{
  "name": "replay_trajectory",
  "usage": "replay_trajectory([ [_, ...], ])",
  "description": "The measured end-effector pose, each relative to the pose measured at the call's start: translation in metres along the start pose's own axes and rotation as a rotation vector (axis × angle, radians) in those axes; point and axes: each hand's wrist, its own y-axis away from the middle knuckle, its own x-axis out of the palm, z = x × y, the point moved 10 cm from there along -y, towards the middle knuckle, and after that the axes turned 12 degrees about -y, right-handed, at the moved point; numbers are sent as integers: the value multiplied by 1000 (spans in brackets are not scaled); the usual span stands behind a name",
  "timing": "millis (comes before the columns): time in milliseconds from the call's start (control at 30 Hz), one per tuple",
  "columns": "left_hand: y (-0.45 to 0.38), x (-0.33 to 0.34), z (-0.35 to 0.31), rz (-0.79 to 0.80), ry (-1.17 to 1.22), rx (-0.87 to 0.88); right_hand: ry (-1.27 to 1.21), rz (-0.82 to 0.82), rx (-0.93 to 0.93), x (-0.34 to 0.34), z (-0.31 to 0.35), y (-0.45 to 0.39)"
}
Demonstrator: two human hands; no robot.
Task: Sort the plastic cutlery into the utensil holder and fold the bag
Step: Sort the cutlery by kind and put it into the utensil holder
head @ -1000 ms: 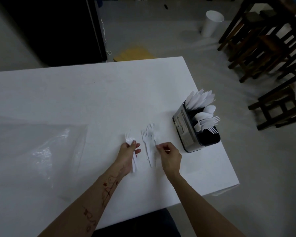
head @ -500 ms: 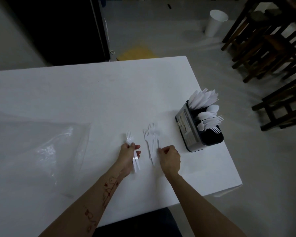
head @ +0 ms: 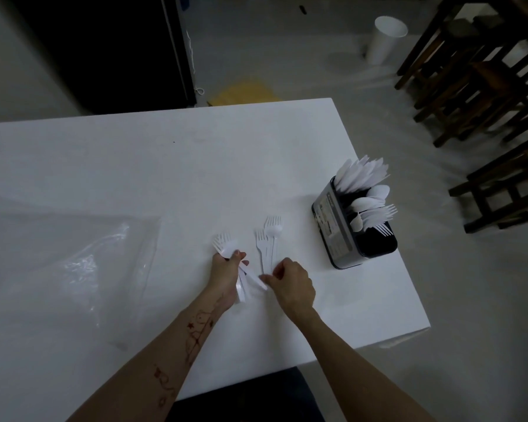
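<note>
My left hand grips a small bunch of white plastic forks, tines pointing away from me. My right hand is curled just right of it, its fingertips pinching the handle end of one fork from that bunch. Two or three loose white forks lie on the white table between my hands and the holder. The dark utensil holder stands near the table's right edge with knives, spoons and forks upright in separate sections. The clear plastic bag lies flat at the left.
The table's right edge and front right corner are close to the holder. On the floor beyond are dark wooden chairs, a white bin and a yellow mat. A black cabinet stands behind the table.
My right hand has drawn back from the loose forks toward the left hand's bunch. The bunch in my left hand looks fuller, with a handle now sticking out to the right.
</note>
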Motion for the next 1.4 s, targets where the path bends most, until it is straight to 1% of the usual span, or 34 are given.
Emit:
replay_trajectory([
  [33, -1, -2, 1, -4, 8, -2, 42, 27, 12, 4, -2, 0],
  [100, -2, -6, 3, -11, 2, -10, 10, 49, 43, 5, -5, -1],
  [167, -5, -11, 7, -34, -60, -15, -166, 37, 76, 3, -10, -2],
  [233, -8, -12, 10, -48, -116, -6, -410, 32, 73, 0, -8, 0],
  [267, -8, -10, 9, -35, -127, 5, -491, 64, 54, 1, -3, 2],
  [333, -5, 0, 7, 31, -106, 6, -554, 204, 21, 9, 10, 7],
  [400, -2, 9, 8, 114, -19, -24, -532, 313, -1, 19, 18, 10],
  [433, -1, 11, 8, 132, 18, -24, -507, 317, -13, 20, 19, 9],
  [467, 0, 11, 5, 124, 25, -9, -478, 279, -21, 18, 20, 7],
  [500, -1, 9, 4, 103, 20, 4, -432, 195, -23, 13, 18, 2],
  [567, -3, 3, 5, 56, -1, 6, -302, -30, 8, -4, 9, -5],
  [600, -3, 1, 5, 43, -25, 6, -219, -109, 31, -12, 5, -6],
  [633, -4, -2, 5, 35, -58, 11, -143, -141, 49, -15, 2, -8],
  [700, -6, -5, 6, 30, -121, 16, -54, -105, 61, -12, 0, -12],
  [767, -6, -6, 8, 36, -141, 17, -23, -70, 75, -9, -3, -17],
  [867, -7, -7, 9, 54, -136, 38, -22, -45, 108, -10, -6, -20],
  [1000, -3, -8, 6, 67, -82, 53, 87, -46, 55, -12, 1, -16],
  [1067, -1, -7, 4, 82, -51, 53, 44, -70, 18, -15, 3, -13],
  [1100, -1, -7, 3, 90, -31, 54, -47, -73, -23, -17, 5, -12],
  [1133, 0, -6, 2, 98, -4, 51, -174, -56, -72, -16, 9, -10],
  [1167, 0, -5, 1, 105, 31, 44, -309, -1, -107, -13, 13, -8],
  [1233, 1, -4, 0, 124, 78, 36, -495, 186, -118, 2, 24, 1],
  [1300, 0, -1, -1, 157, 92, 43, -508, 330, -115, 16, 30, 8],
  [1333, 0, 0, -1, 162, 85, 49, -487, 363, -113, 21, 29, 9],
  [1367, -1, -2, -1, 147, 68, 52, -478, 361, -106, 22, 28, 10],
  [1400, -2, -4, -1, 120, 42, 50, -485, 318, -94, 20, 26, 9],
])
